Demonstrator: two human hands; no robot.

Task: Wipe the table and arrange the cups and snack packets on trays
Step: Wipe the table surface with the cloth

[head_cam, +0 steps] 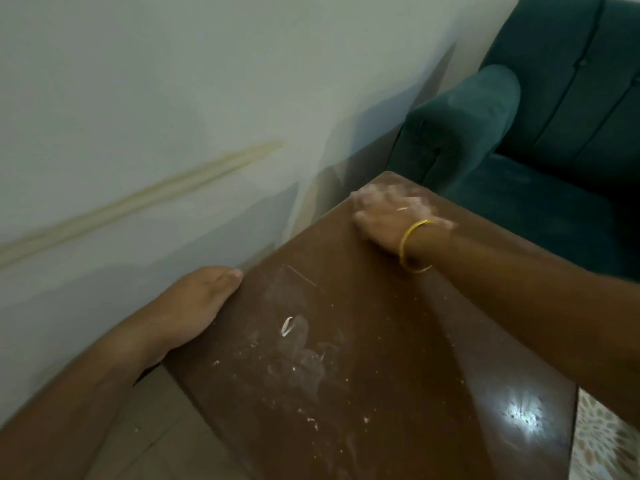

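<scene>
Two bare grips were on a brown wooden surface (346,358). The left grip (194,306) lay against the left edge of the surface. Its fingers were straight and close together, and it had hold of nothing. The right grip (391,213) was down on the far corner of the surface, and it looked blurry. Something pale showed around its fingers. I could not tell what the pale thing was, or if the fingers were curled round it or lying flat. A thin gold bangle (412,245) sat on the right wrist, and a small ring (401,208) showed on one finger.

The surface was dirty. Lots of little white crumbs (311,420) were spread over the near part, and there were dull, dusty smears in the middle. One small white scrap (286,326) lay among the smears. A bright spot of light (523,412) shone on the wood near the right side.

The surface stood close to a pale wall (138,98) on the left. A long yellow-brown streak (156,192) ran at a slant across the wall. A dark green soft chair (519,133) stood just beyond the far corner, beside the right grip. Pale floor tiles (145,427) showed below the left arm. Something with a light, leafy pattern (602,441) showed past the right edge, too little of it to tell what it was.
</scene>
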